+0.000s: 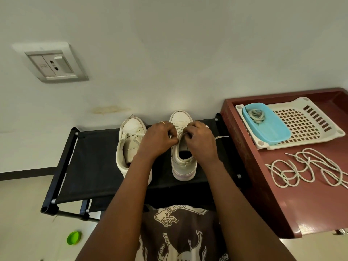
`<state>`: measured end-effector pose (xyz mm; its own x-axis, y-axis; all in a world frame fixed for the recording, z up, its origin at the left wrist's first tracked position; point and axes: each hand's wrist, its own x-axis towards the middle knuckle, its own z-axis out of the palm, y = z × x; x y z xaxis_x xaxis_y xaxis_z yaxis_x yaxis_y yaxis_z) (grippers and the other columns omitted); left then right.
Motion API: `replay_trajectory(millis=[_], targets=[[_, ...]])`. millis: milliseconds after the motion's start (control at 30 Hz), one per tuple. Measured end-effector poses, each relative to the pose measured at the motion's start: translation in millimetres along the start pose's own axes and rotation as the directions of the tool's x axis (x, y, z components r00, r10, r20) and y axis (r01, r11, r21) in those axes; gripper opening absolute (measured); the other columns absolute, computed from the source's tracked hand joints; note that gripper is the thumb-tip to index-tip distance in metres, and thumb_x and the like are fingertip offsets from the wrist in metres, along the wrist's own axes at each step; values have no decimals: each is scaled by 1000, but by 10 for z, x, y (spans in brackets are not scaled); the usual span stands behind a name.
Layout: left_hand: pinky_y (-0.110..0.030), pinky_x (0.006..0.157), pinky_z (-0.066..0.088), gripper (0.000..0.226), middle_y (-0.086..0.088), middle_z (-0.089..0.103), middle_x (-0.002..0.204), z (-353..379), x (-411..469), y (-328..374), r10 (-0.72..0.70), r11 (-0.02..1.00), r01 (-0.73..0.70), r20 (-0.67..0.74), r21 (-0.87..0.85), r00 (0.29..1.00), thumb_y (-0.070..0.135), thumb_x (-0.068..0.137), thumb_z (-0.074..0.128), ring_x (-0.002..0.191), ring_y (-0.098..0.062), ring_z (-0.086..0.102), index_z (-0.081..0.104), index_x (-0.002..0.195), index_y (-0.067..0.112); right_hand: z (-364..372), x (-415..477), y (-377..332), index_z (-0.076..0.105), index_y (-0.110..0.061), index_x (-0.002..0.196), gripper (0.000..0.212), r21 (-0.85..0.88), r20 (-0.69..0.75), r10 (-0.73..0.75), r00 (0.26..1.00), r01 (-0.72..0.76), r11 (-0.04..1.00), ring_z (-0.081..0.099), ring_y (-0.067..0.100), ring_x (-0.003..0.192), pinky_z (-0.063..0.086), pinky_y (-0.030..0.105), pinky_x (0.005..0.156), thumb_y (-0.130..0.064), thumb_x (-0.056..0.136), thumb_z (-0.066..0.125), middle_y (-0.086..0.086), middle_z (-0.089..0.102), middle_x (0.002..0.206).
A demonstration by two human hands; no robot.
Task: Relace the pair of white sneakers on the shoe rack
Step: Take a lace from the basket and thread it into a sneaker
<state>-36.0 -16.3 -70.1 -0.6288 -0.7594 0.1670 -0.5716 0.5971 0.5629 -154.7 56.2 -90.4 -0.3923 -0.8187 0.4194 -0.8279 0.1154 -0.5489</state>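
Observation:
Two white sneakers stand side by side on the black shoe rack (pixel 90 166), toes toward the wall. The left sneaker (pixel 130 144) has loose eyelets and a splayed tongue. Over the right sneaker (pixel 183 162) both hands meet at the lacing area. My left hand (pixel 159 140) and my right hand (pixel 200 140) each pinch a part of the white lace (pixel 222 137), whose free end sticks out to the right of the shoe. The eyelets under the fingers are hidden.
A red-brown table (pixel 282 194) stands right of the rack. On it lie loose white laces (pixel 308 168) and a white perforated tray (pixel 308 119) holding a blue dish (pixel 271 129) with another lace. A wall socket (pixel 54 65) is upper left. A green lid (pixel 74 237) lies on the floor.

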Motion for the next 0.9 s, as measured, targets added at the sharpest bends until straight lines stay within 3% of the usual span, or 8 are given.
replay_trajectory(millis=[133, 233, 333, 467, 633, 767, 833, 900], targets=[[-38, 73, 50, 4, -5, 67, 81, 1, 4, 4, -4, 1000, 4, 10, 2, 1000, 7, 69, 67, 76, -21, 61, 67, 72, 8, 43, -37, -42, 70, -1, 69, 9, -11, -123, -60, 991, 59, 998, 63, 27, 66, 52, 30, 51, 0, 68, 61, 10, 66, 76], [-38, 70, 49, 2, -4, 66, 80, -8, 4, -15, -6, 1000, 6, -10, 8, 1000, 6, 68, 66, 74, -21, 60, 65, 70, 8, 57, -44, -42, 71, 1, 79, 14, 104, -144, 4, 990, 11, 995, 64, 26, 75, 53, 31, 63, 4, 70, 60, 12, 65, 89], [-36, 64, 47, 9, -5, 63, 77, -33, -3, -37, -12, 1000, 12, -59, -2, 998, 3, 66, 66, 71, -23, 58, 59, 63, 8, -1, -20, -17, 68, -2, 89, 17, 276, -54, 210, 976, -187, 943, 59, 23, 94, 47, 26, 80, 5, 74, 63, 9, 55, 104], [-33, 60, 43, 22, -5, 57, 75, -51, -3, -29, 17, 999, -20, -55, -47, 998, -5, 64, 63, 67, -22, 55, 51, 57, 12, -47, -12, 17, 64, -7, 91, 16, 238, 58, 288, 956, -294, 926, 54, 24, 100, 48, 35, 85, -3, 76, 68, 4, 54, 106], [-12, 66, 38, 13, 2, 61, 88, -119, 8, 20, -126, 980, 138, 87, -142, 988, 5, 77, 64, 81, -12, 56, 68, 90, 8, -67, -21, 65, 65, -10, 97, 23, 209, 110, 310, 944, -327, 922, 54, 23, 100, 49, 41, 86, -12, 75, 73, 4, 55, 107], [-20, 54, 31, 32, -7, 61, 76, -90, 19, 30, -170, 983, 179, 153, -43, 973, 28, 94, 52, 67, -15, 50, 69, 94, 1, -97, -46, 70, 67, -9, 96, 25, 232, 62, 325, 944, -330, 915, 56, 23, 97, 49, 39, 84, -27, 80, 72, 4, 59, 101], [-21, 53, 30, 33, -4, 58, 70, -80, 29, 37, -181, 982, 188, 176, -26, 968, 30, 94, 53, 60, -11, 47, 70, 92, 2, -141, -65, -10, 65, -4, 86, 28, 281, -39, 460, 887, -432, 857, 60, 24, 84, 51, 39, 74, -31, 91, 59, 6, 61, 87], [-20, 60, 34, 26, 0, 62, 78, -78, 39, 37, -187, 979, 197, 187, -41, 965, 30, 91, 57, 67, -9, 50, 71, 92, 8, -180, -63, -79, 64, -3, 85, 41, 227, -66, 637, 768, -610, 759, 59, 23, 77, 46, 35, 65, -36, 98, 45, 9, 61, 82]])
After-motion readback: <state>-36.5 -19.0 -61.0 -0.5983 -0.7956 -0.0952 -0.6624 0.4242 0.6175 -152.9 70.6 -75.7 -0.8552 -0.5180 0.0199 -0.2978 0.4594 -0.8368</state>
